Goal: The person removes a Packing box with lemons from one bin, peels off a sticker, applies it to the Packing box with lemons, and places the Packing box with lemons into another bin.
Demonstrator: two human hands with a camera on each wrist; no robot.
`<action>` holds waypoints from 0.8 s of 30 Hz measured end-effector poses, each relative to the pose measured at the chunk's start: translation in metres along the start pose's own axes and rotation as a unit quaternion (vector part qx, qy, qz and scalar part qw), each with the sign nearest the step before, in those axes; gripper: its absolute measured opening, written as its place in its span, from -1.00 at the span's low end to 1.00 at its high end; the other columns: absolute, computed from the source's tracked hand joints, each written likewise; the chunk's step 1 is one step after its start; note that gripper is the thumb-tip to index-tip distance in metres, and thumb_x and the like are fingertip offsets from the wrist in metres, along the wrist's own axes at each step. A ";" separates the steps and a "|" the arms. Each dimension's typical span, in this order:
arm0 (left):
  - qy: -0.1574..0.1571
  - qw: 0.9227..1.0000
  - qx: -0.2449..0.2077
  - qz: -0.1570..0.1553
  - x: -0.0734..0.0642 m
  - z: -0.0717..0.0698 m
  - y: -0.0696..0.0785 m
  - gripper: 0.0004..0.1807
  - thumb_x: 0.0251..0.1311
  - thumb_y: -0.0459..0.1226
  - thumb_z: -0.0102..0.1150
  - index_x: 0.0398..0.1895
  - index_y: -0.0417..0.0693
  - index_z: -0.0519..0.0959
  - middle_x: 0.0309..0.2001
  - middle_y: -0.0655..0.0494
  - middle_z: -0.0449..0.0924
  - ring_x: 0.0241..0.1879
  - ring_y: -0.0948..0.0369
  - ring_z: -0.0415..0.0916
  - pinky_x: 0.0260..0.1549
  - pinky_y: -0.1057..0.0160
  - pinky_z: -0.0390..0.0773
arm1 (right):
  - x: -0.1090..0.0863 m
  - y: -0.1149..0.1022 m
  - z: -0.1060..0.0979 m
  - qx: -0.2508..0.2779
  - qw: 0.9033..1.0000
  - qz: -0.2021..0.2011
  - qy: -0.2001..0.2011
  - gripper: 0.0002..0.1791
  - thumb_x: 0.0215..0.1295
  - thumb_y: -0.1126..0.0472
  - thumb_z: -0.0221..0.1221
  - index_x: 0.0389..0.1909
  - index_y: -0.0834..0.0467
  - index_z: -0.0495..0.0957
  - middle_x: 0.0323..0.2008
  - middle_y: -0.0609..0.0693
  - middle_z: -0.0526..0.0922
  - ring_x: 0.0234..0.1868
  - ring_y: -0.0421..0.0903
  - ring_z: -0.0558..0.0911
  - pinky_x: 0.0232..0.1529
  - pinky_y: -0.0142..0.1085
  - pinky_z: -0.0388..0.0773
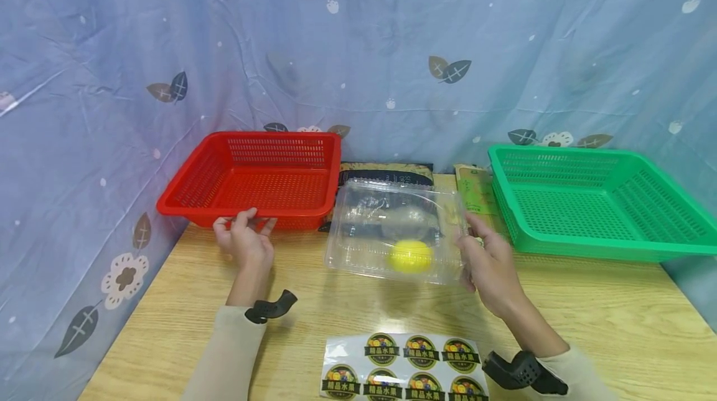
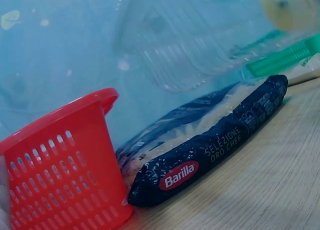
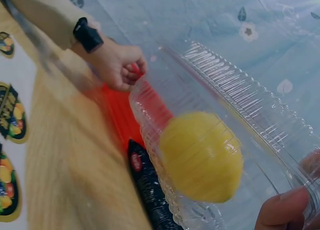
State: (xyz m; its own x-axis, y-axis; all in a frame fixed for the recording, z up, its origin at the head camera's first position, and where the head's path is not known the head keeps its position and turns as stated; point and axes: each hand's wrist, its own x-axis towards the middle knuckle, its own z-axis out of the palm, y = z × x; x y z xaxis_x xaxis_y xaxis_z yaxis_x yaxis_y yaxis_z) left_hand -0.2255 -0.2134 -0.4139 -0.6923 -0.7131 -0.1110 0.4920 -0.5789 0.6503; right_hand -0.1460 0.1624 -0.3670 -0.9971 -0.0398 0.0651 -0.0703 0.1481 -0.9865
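Observation:
My right hand (image 1: 487, 261) pinches the right edge of a clear plastic box (image 1: 350, 245), thumb on the near side in the right wrist view. Held above the table, the box carries a yellow lemon (image 3: 200, 157), which shows through the plastic. My left hand (image 1: 248, 244) is at the front rim of a red basket (image 1: 280, 214). Its fingers look curled at that rim, with red showing between them in the right wrist view. Only a sliver of this hand appears at the left edge of the left wrist view.
A dark Barilla bag (image 2: 210, 150) lies beside the red basket, partly behind the clear box. A green basket (image 1: 610, 245) stands at the right, a green packet (image 1: 475, 189) next to it. Along the table's front lies a sheet of round stickers (image 1: 347, 351). A patterned curtain (image 1: 386, 46) hangs behind.

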 end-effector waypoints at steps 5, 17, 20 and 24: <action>-0.005 1.000 0.007 -0.004 0.000 -0.001 0.000 -0.69 0.27 -0.51 0.12 -0.19 -0.06 0.21 -0.28 -0.01 0.40 -0.49 0.12 0.49 -0.53 0.15 0.70 | -0.006 0.009 0.000 -0.037 0.999 0.005 0.002 -0.33 0.53 0.20 -0.03 0.59 0.14 0.06 0.02 0.12 0.26 -0.81 -0.20 0.25 -0.81 -0.25 0.35; -0.010 1.000 0.002 -0.006 -0.001 0.000 -0.001 -0.70 0.27 -0.51 0.11 -0.18 -0.05 0.23 -0.26 -0.01 0.41 -0.45 0.10 0.49 -0.51 0.16 0.70 | -0.014 0.028 -0.001 -0.062 0.998 0.019 0.006 -0.33 0.52 0.21 -0.02 0.59 0.18 0.06 -0.03 0.16 0.28 -0.80 -0.20 0.30 -0.82 -0.28 0.36; -0.015 1.000 0.001 -0.005 -0.001 0.000 0.000 -0.71 0.27 -0.50 0.12 -0.17 -0.04 0.24 -0.22 -0.03 0.41 -0.43 0.09 0.49 -0.49 0.16 0.70 | -0.015 0.034 0.000 -0.067 0.997 0.022 0.010 -0.32 0.52 0.21 -0.02 0.58 0.18 0.06 -0.02 0.17 0.28 -0.80 -0.20 0.30 -0.82 -0.27 0.37; -0.009 1.000 0.009 -0.010 -0.002 -0.002 0.001 -0.72 0.28 -0.48 0.11 -0.14 -0.03 0.25 -0.19 -0.04 0.43 -0.40 0.09 0.51 -0.47 0.17 0.70 | -0.016 0.043 0.003 -0.066 0.997 0.032 0.011 -0.32 0.51 0.22 0.00 0.58 0.19 0.06 -0.01 0.15 0.27 -0.78 -0.21 0.31 -0.82 -0.28 0.38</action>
State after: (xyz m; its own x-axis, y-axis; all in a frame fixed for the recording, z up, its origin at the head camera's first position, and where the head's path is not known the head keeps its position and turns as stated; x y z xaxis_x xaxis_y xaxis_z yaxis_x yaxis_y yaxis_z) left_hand -0.2232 -0.2134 -0.4144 -0.7113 -0.6942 -0.1105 0.4686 -0.5854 0.6616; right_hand -0.1328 0.1660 -0.4105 -1.0000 -0.0045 0.0067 -0.0077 0.2790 -0.9603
